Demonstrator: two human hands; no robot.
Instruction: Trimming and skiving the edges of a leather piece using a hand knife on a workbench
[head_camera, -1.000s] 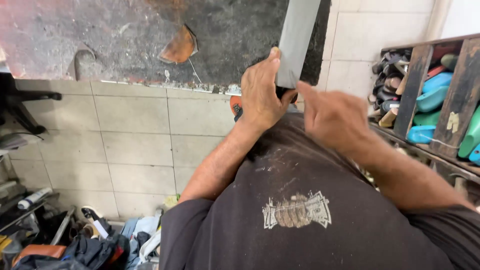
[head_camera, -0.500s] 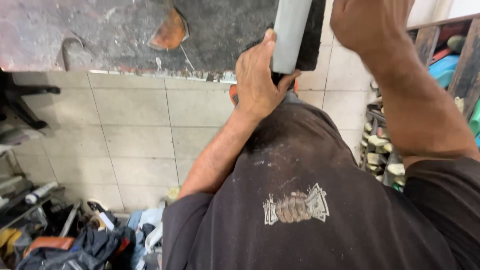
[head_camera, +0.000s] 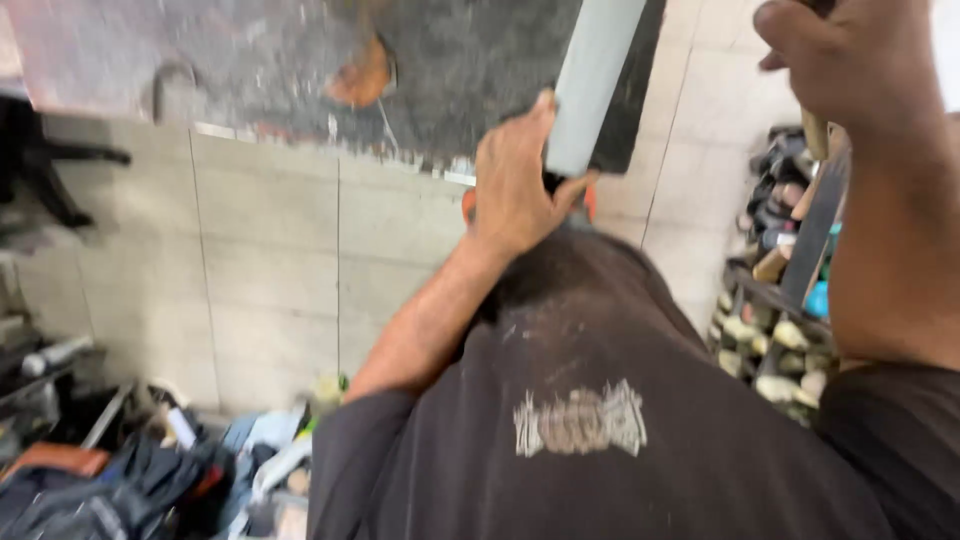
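Note:
My left hand (head_camera: 515, 190) is closed around the lower end of a long flat grey bar (head_camera: 595, 85) that rises to the top edge of the view. A bit of orange (head_camera: 466, 207) shows under this hand. The bar stands in front of a dark speckled slab (head_camera: 470, 70). My right hand (head_camera: 850, 70) is raised at the upper right, well away from the bar. It is a fist around what looks like a tan wooden handle (head_camera: 815, 135), whose head is out of view. My dark printed shirt (head_camera: 600, 430) fills the lower middle.
Pale tiles (head_camera: 270, 270) lie below the slab. A dark rack (head_camera: 790, 300) crowded with shoes and small pieces stands at the right. Cloth, tools and clutter (head_camera: 150, 470) are heaped at the lower left. A black stand (head_camera: 50, 160) is at the left edge.
My right hand has left the bar beside my left hand and risen to the upper right. My left hand has kept its hold on the bar.

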